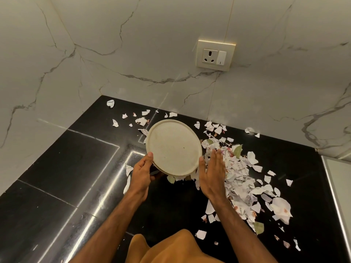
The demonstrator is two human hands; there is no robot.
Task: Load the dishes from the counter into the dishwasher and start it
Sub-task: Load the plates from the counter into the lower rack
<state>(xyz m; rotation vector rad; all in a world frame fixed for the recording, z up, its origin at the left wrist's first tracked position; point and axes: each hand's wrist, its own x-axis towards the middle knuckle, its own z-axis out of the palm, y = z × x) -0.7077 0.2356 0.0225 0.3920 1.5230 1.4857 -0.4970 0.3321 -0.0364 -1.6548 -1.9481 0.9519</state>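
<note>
I have one view, from the camera on the person's head. It looks forward and steeply down onto the black surface (57,186), facing the corner where the marble wall (152,35) meets it. The wide lens bows the straight edges. A socket (215,55) sits above centre. Both forearms come in from the bottom edge, and the left hand (141,173), right hand (213,173) and plate (173,147) sit close, mid-frame. An orange garment (171,247) fills the bottom edge.
</note>
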